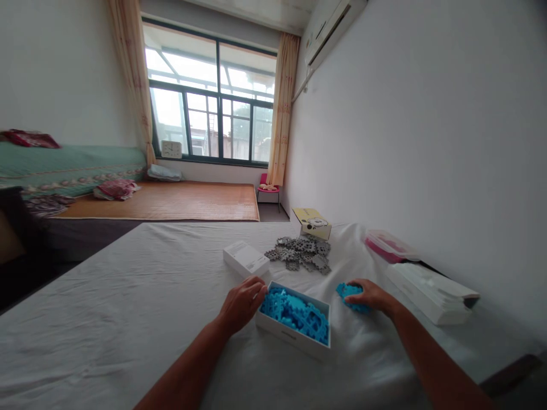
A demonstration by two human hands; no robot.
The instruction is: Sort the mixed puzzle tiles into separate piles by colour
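Note:
A white open box (293, 338) filled with blue notched plastic pieces (294, 313) sits on the white-sheeted surface in front of me. My left hand (244, 303) is at its left corner, fingers curled over the rim. To the right of the box, my right hand (370, 296) grips a blue plastic piece (347, 291) close to the sheet; my fingers hide part of it, and whether there is more than one I cannot tell. Behind the box lies a pile of grey notched pieces (301, 250). A closed-looking white box (245, 259) rests just beyond my left hand.
A yellow box (314, 222) stands behind the grey pile. By the right wall are a pink container with a clear lid (391, 246) and a white pack of tissue or paper (431, 291). A mat-covered bed (196, 199) stands beyond, below the window.

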